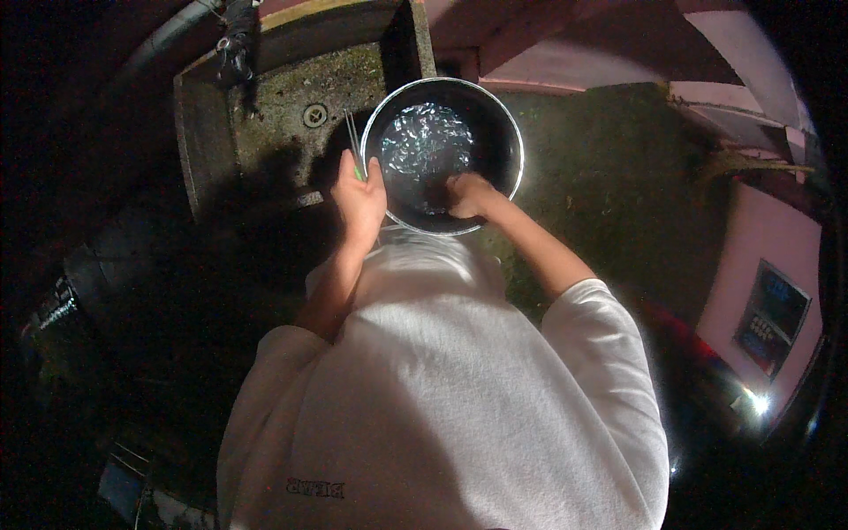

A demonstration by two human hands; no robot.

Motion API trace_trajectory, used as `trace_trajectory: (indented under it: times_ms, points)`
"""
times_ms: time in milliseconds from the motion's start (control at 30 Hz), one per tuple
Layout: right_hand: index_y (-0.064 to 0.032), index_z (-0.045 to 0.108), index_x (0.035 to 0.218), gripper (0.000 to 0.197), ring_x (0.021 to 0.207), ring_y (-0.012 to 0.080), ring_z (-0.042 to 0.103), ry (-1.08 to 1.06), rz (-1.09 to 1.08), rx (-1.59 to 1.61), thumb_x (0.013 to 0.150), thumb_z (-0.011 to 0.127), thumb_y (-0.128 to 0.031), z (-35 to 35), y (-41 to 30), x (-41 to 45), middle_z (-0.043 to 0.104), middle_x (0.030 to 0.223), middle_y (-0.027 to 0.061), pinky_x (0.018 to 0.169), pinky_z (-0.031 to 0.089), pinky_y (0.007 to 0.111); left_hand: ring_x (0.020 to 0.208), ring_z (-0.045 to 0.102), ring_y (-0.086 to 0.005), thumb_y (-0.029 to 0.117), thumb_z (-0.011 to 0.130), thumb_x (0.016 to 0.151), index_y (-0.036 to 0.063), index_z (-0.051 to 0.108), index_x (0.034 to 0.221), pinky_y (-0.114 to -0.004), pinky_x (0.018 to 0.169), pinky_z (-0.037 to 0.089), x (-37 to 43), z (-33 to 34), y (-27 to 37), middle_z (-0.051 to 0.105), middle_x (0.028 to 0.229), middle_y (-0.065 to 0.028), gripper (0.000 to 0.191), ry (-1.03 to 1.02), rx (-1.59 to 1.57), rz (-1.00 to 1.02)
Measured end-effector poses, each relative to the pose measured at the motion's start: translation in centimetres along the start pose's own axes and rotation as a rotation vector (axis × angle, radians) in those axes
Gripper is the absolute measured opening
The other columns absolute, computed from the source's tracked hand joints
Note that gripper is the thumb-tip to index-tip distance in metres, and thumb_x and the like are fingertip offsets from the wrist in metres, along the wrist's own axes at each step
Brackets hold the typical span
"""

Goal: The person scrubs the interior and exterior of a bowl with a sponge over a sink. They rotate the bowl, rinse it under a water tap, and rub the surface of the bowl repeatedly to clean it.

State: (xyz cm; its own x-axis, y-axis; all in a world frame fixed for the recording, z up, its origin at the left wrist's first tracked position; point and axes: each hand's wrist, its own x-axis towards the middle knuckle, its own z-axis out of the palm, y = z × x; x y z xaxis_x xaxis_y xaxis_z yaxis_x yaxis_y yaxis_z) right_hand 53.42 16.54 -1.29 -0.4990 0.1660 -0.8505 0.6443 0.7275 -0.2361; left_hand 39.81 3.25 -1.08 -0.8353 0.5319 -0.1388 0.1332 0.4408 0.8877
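Note:
A large round pan (500, 142) with a dark inside and a shiny rim is before me, beside the sink. Clear liquid (427, 136) in it glitters with ripples. My left hand (359, 199) is at the pan's left rim and grips a slim utensil (353, 136) with two thin prongs. A bit of green shows by my fingers; its exact kind is unclear. Over the pan's near right rim reaches my right hand (472, 195), its fingers pointing down into the pan. The fingertips are lost in the dark, so whether they hold anything is hidden.
A rough concrete sink (281, 93) with a round drain (315, 116) lies to the left, under a metal tap (228, 46). A small pale object (309, 199) is near its front edge. Greenish floor (576, 152) stretches right, towards a pink wall (725, 265). A bright lamp (760, 402) shines there.

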Motion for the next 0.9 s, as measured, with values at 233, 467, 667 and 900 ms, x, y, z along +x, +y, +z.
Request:
trace_trajectory:
  times_ms: [233, 467, 667, 900]
  points:
    - [-0.0077, 0.04, 0.135, 0.056, 0.134, 0.0214, 0.027, 0.413, -0.243, -0.374, 0.081, 0.05, -0.018, 3.0, -0.8, 4.2, 0.029, 0.145, 0.0082, 0.111, 0.016, 0.035, 0.063, 0.049, -0.0126, 0.01, 0.059, 0.085, 0.0007, 0.05, 0.087, -0.03, 0.06, 0.043, 0.1, 0.2, -0.2, 0.057, 0.07, -0.0088, 0.013, -0.008, 0.049, 0.031]
    - [-0.0176, 0.044, 0.133, 0.044, 0.134, 0.0188, 0.027, 0.295, 0.122, -0.578, 0.089, 0.039, -0.022, 1.0, 1.0, 2.8, 0.033, 0.144, 0.0028, 0.11, 0.014, 0.037, 0.062, 0.048, -0.0115, 0.01, 0.059, 0.085, 0.0, 0.05, 0.086, -0.029, 0.06, 0.043, 0.3, 0.2, -0.8, 0.057, 0.069, -0.009, 0.014, 0.034, 0.02, 0.033]
    - [-0.0139, 0.043, 0.132, 0.051, 0.13, 0.0202, 0.034, -0.211, -0.061, -0.181, 0.081, 0.048, -0.015, 3.5, 1.7, 4.7, 0.042, 0.137, 0.0084, 0.111, 0.019, 0.036, 0.062, 0.054, -0.0148, 0.011, 0.06, 0.084, -0.0012, 0.051, 0.088, -0.031, 0.06, 0.044, 0.2, 0.3, -0.2, 0.06, 0.071, -0.0123, 0.016, 0.033, 0.008, 0.034]
    - [-0.0181, 0.024, 0.143, 0.053, 0.139, 0.0149, 0.012, 0.331, -0.075, -0.602, 0.091, 0.035, -0.026, 1.1, -1.1, 5.4, 0.013, 0.151, -0.0012, 0.112, 0.006, 0.035, 0.075, 0.059, -0.0431, 0.015, 0.059, 0.084, -0.0018, 0.054, 0.101, -0.041, 0.06, 0.046, 0.1, 0.2, -0.3, 0.06, 0.077, -0.0255, 0.025, 0.041, 0.108, 0.079]
